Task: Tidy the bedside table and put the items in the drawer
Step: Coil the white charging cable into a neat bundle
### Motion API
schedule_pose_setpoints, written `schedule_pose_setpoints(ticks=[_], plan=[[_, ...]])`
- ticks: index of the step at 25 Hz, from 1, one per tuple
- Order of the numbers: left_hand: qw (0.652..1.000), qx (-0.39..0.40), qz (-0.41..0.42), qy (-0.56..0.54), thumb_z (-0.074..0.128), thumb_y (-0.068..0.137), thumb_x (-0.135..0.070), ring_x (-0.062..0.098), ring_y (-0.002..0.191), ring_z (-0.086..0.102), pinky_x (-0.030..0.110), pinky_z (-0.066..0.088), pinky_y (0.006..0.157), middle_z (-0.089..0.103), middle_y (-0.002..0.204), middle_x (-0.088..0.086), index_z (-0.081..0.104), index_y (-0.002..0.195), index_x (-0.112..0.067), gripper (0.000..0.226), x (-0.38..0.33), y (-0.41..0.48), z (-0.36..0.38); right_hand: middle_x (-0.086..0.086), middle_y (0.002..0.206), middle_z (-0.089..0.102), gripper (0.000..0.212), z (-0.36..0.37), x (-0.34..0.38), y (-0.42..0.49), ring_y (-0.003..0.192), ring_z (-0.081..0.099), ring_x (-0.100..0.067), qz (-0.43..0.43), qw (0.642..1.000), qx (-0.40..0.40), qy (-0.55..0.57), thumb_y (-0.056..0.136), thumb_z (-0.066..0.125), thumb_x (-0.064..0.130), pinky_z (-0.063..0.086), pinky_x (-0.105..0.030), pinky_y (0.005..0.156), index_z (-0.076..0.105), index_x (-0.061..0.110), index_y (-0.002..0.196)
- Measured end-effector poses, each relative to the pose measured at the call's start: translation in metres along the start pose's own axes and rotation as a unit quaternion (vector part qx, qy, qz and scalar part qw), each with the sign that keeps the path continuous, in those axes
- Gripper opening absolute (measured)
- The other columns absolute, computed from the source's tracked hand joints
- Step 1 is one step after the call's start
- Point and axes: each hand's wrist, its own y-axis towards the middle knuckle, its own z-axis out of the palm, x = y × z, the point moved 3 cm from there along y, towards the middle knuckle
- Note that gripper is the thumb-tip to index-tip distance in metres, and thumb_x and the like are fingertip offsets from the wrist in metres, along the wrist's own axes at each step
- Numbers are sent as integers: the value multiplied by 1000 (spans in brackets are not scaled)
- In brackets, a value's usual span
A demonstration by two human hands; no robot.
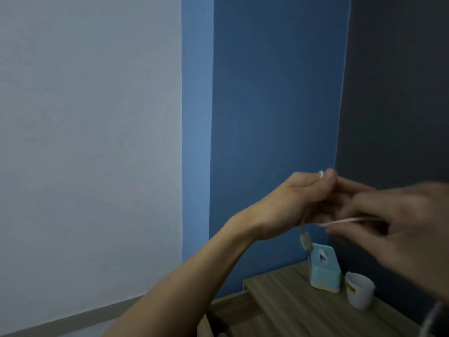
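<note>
White cable point(345, 222) runs between pinching left-hand fingers point(326, 181) and blurred right-hand fingers point(359, 203) gripping it.

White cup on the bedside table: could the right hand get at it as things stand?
Probably not yet. The right hand hovers above the white cup with nothing between them, but it and the left hand are busy with the white cable.
</note>
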Motion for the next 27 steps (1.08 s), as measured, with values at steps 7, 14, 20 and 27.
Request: schedule_pose_setpoints(ticks=[7,14,20,27], plan=[[994,99,2,-42,22,97,-22,9,52,38,21,29,53,35,57,-4,43,75,-13,32,-8,-10,14,17,50,58,29,-30,-9,20,45,55,-2,-92,994,-7,57,78,51,64,43,-28,45,63,37,74],[992,103,24,-70,21,95,-11,10,54,37,24,32,53,46,59,-9,52,74,-15,37,-3,-6,20,10,49,61,24,-39,-15,32,53,59,-10,-56,990,-28,127,63,65,60,43,-23,46,67,36,65],[969,131,-12,-207,16,96,-20,7,45,15,18,15,41,42,51,-16,52,70,-20,45,-9,-6,20,13,53,66,18,-16,-23,38,47,57,-1,-25,933,-35,358,61,69,36,41,-4,48,69,19,58],[976,105,43,-185,28,86,10,19,85,63,28,50,87,69,77,1,58,101,-9,39,-6,-7,16,-20,67,67,49,25,-27,19,58,65,-31,92,838,18,537,39,77,63,55,-44,60,74,21,65]])
